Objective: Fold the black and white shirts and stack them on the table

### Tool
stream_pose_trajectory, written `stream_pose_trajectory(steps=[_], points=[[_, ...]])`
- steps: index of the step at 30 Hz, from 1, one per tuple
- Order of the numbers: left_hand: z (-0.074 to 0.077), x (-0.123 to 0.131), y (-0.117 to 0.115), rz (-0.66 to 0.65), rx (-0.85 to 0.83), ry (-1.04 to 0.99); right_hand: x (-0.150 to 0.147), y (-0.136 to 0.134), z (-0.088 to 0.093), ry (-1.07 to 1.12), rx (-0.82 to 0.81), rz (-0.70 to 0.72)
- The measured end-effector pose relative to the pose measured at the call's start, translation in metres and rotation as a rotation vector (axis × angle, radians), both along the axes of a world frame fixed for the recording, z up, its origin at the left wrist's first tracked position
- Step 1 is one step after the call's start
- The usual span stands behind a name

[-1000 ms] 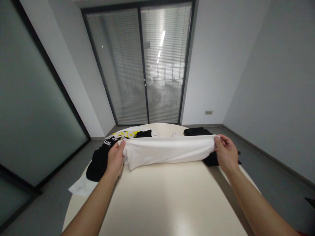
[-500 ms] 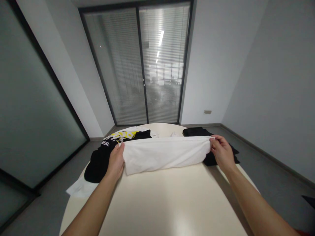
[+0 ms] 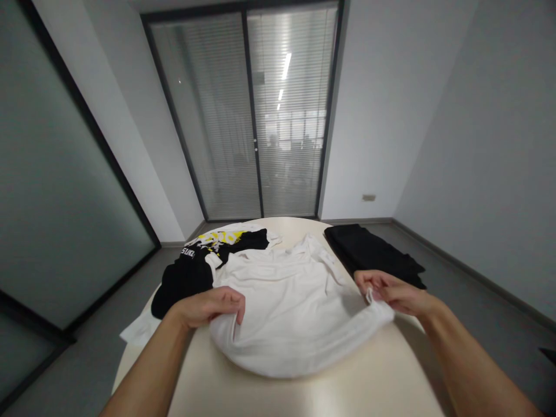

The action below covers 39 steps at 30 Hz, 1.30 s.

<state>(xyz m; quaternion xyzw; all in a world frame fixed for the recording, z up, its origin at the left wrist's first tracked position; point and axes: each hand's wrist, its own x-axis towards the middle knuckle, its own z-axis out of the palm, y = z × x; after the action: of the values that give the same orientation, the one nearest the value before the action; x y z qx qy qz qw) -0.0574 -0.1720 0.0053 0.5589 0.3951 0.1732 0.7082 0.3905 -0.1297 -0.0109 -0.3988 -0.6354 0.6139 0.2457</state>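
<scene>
While the white shirt (image 3: 284,301) lay spread on the bench (image 3: 347,388) (near edge bunched), left hand (image 3: 208,306) & right hand (image 3: 388,292) each pinched its hem, w/ black clothes (image 3: 185,278) beside.

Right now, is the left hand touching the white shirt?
Touching. The head view shows the left hand curled over the left edge of the white shirt, pinching the fabric with no gap.

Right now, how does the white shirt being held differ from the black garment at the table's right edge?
The white shirt is pale and spread out rumpled; the black garment is dark and folded flat. The left hand and right hand grip the white shirt's edges; the black garment lies untouched. Both rest on the table.
</scene>
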Motion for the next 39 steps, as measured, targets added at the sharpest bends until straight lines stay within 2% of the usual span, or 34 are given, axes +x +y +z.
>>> stream_pose_trajectory(steps=[2,4,7,11,16,22,25,32,39], points=[[0.004,0.004,-0.002,-0.148,-0.05,0.037,-0.002,-0.001,0.003,-0.104,-0.003,0.115],[0.005,0.009,-0.002,-0.219,-0.093,0.107,-0.003,-0.002,0.007,-0.192,-0.016,0.215],[0.0,0.018,0.0,-0.233,-0.087,0.232,-0.006,-0.004,0.01,-0.263,-0.082,0.306],[-0.015,0.031,0.003,-0.222,-0.006,0.297,-0.011,-0.007,0.011,-0.345,-0.075,0.319],[-0.024,0.048,-0.001,-0.233,0.146,0.429,-0.038,-0.015,0.014,-0.413,-0.025,0.367],[-0.017,0.069,-0.017,-0.275,0.49,0.659,-0.081,-0.035,0.008,-0.559,0.083,0.449],[-0.016,0.074,-0.021,-0.286,0.564,0.703,-0.093,-0.043,0.008,-0.671,0.163,0.48],[-0.012,0.075,-0.022,-0.347,0.414,0.588,-0.106,-0.054,0.015,-0.765,0.433,0.386],[-0.012,0.075,-0.026,-0.428,0.261,0.556,-0.106,-0.058,0.014,-0.682,0.296,0.557]])
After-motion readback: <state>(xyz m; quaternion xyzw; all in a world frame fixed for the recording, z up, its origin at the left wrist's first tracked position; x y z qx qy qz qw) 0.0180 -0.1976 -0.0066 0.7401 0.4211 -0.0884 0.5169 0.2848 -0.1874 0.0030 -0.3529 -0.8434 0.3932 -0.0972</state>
